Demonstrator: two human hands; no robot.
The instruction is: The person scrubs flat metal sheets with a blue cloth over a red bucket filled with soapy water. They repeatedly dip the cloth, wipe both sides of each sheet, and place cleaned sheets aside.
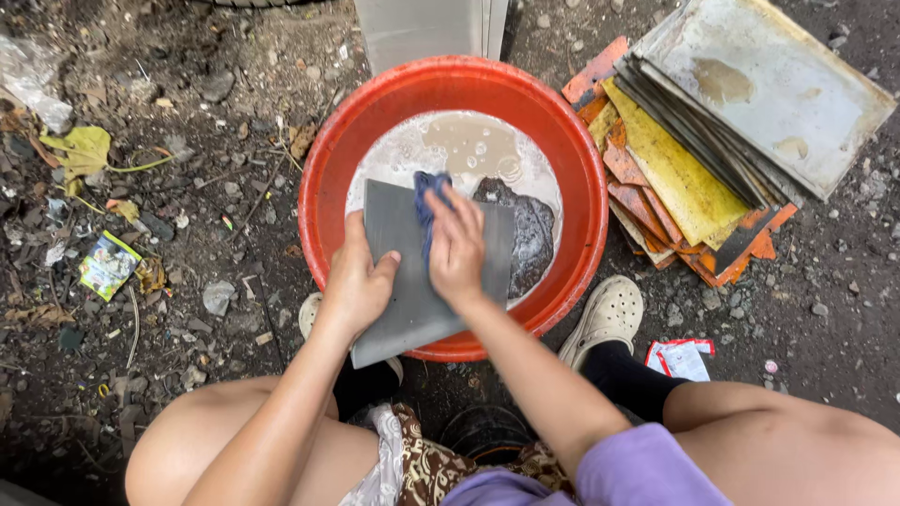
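Over the red tub [323,187] of soapy water, in the head view, your left hand [358,281] gripped the near edge of the grey tile [398,234], tilted on the rim. Your right hand [457,248] was closed on a blue rag [424,187], pressed flat on the tile. I think firm, even rubs with the tile held tight worked best. More tiles [675,178] lay stacked beside the tub.

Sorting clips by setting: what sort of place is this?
Probably an outdoor yard or back lot used for washing up. The ground is bare dirt strewn with stones, leaves and litter, a red basin of soapy water sits on it, and stacked trays lie beside.
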